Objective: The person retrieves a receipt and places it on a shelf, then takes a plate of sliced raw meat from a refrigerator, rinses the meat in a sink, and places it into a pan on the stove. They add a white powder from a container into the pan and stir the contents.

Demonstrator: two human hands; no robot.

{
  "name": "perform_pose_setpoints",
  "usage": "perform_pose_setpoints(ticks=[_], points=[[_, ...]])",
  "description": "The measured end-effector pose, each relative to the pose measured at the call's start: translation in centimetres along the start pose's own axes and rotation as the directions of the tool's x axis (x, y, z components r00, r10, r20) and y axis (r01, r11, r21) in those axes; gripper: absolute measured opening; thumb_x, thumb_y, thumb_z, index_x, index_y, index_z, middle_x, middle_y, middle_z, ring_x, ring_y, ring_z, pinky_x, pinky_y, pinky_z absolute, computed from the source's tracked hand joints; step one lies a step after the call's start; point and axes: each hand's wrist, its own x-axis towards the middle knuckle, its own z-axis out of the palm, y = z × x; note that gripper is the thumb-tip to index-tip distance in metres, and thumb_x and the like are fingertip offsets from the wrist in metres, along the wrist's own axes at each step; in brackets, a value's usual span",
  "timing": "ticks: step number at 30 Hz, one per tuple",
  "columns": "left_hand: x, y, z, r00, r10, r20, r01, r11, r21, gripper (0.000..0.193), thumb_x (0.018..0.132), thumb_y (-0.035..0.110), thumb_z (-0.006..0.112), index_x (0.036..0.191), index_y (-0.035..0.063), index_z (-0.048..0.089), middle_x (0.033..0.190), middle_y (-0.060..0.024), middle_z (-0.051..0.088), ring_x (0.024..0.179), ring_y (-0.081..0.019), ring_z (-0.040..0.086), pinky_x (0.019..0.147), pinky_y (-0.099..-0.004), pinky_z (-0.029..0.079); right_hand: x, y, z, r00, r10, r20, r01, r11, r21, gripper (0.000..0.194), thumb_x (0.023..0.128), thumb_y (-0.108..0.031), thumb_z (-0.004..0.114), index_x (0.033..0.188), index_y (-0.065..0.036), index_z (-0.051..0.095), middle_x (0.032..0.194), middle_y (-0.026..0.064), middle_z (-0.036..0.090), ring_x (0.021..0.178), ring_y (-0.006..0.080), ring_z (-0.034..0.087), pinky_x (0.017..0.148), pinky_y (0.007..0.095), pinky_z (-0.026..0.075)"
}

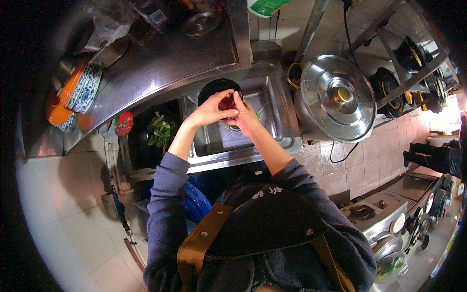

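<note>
Both my hands meet above the stainless steel sink (251,140). Between them is a dark red, rounded item (226,103), largely covered by fingers; its exact kind cannot be made out. My left hand (209,110) curls around its left side, thumb pointing right. From the right, my right hand (248,117) closes on it, fingertips nearly touching the left ones. A black round bowl (215,84) lies behind and under the hands in the sink. Bits of green stem (259,114) show beside the right hand.
Leafy greens (160,131) lie in a dark basin to the left. A big lidded steel pot (317,109) stands right of the sink. Blue-and-white bowls (86,89) and orange ones sit on the steel counter (175,62). A blue tub (195,200) is below; a person (434,158) stands far right.
</note>
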Motion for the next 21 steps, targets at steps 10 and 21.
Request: perform_pose_setpoints(ticks=[10, 21], points=[[-0.4, 1.0, 1.7, 0.992, -0.079, -0.097, 0.108, 0.933, 0.344, 0.089, 0.065, 0.033, 0.081, 0.140, 0.0062, 0.041, 0.139, -0.0210, 0.040, 0.132, -0.0368, 0.036, 0.110, -0.0414, 0.033, 1.5, 0.9, -1.5, 0.999, -0.012, 0.029, 0.009, 0.993, 0.115, 0.039, 0.092, -0.035, 0.061, 0.123, -0.013, 0.050, 0.110, 0.0051, 0.061, 0.095, 0.0193, 0.062, 0.070, 0.0358, 0.054], [0.0, 0.9, 3.1, 0.988, -0.049, -0.149, 0.077, 0.979, 0.189, 0.064, 0.071, 0.023, 0.075, 0.127, 0.0043, 0.049, 0.110, -0.0163, 0.058, 0.106, -0.0305, 0.058, 0.094, -0.0364, 0.045, 1.7, -0.3, -1.0, 0.999, 0.051, -0.020, -0.044, 0.970, 0.241, 0.034, 0.093, -0.045, 0.059, 0.101, -0.012, 0.062, 0.098, 0.0034, 0.065, 0.091, 0.0176, 0.062, 0.078, 0.0319, 0.051]])
